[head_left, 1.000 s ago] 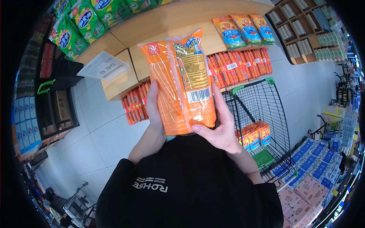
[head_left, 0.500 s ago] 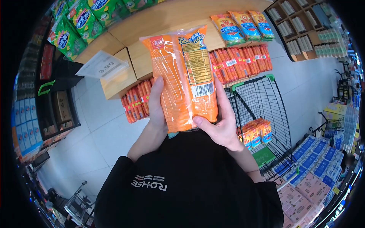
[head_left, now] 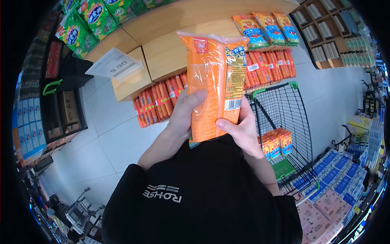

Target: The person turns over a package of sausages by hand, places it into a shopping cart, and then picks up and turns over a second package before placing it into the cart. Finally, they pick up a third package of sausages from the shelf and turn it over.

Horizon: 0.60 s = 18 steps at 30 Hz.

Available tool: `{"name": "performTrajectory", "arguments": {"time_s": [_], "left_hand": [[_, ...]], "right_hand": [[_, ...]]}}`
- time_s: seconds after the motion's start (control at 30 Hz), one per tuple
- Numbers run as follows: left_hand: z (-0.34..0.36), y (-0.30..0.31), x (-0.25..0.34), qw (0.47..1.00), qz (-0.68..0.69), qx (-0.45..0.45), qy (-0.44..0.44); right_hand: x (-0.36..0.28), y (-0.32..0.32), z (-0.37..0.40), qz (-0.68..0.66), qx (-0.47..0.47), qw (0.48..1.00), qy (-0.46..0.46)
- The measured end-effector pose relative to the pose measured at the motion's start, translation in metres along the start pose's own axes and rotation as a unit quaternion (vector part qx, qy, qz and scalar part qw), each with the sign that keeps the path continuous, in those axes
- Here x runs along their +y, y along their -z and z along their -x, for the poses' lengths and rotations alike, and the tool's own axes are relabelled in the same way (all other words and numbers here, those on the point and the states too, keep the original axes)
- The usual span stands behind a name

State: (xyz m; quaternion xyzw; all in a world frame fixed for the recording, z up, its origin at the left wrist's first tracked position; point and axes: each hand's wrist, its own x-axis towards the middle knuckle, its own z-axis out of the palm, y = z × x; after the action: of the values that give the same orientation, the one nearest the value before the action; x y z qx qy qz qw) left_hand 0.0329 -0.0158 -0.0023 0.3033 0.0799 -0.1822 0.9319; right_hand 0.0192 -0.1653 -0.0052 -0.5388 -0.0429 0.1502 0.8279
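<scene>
An orange plastic packet (head_left: 209,89) is held upright before my chest, its printed panel and barcode facing me. My left hand (head_left: 185,112) grips its left side, with the thumb across the front. At the lower right, my right hand (head_left: 242,129) pinches the packet between a thumb in front and fingers behind. The backs of both grips are hidden by the packet. Beyond it, red-wrapped sausages (head_left: 160,97) hang along the front of the wooden display (head_left: 162,55).
A shopping cart (head_left: 280,118) with a green-cornered basket stands to the right, holding several orange-and-blue packets (head_left: 276,143). Similar packets (head_left: 266,29) stand on the display, green bags (head_left: 77,34) at upper left. A price sign (head_left: 115,65) sticks out at left. Stacked boxes (head_left: 325,207) lie at lower right.
Both hands have shifted right with the packet, and it has turned so its left side shows more. My left thumb now lies further across the packet's front.
</scene>
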Motion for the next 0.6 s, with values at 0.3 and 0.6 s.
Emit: {"name": "performTrajectory", "arguments": {"time_s": [0.3,0.6], "left_hand": [[0.003,-0.003,0.006,0.998,0.056,0.008,0.005],[0.002,0.005,0.012,0.996,-0.074,-0.030,-0.032]], "right_hand": [[0.001,-0.001,-0.002,-0.018,0.004,1.000,-0.011],[0.004,-0.004,-0.008,-0.022,0.004,1.000,-0.016]]}}
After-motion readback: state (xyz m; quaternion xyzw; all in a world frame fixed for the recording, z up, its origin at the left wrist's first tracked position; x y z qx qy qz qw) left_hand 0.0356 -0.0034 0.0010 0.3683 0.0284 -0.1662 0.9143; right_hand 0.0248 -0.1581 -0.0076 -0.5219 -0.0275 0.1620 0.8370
